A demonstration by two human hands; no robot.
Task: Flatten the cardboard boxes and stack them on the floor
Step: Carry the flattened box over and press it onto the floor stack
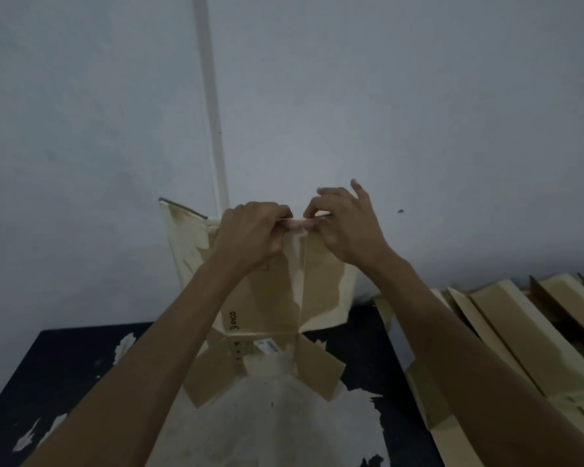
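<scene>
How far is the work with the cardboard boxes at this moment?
Done: several flattened boxes already lie at the right. In hand: the left hand and the right hand pinch the top edge of an upright box on the dark table, its lower flaps open. Left: flattening and stacking it.

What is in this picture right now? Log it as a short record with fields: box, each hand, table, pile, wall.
box: brown cardboard box printed PICO, upright on the table, flaps splayed open at its near end
left hand: left hand grips the box's top edge
right hand: right hand pinches the same edge, beside the left
table: black worn table top with white patches
pile: flat brown cardboard pieces lying to the right
wall: pale grey wall with a white vertical strip
</scene>
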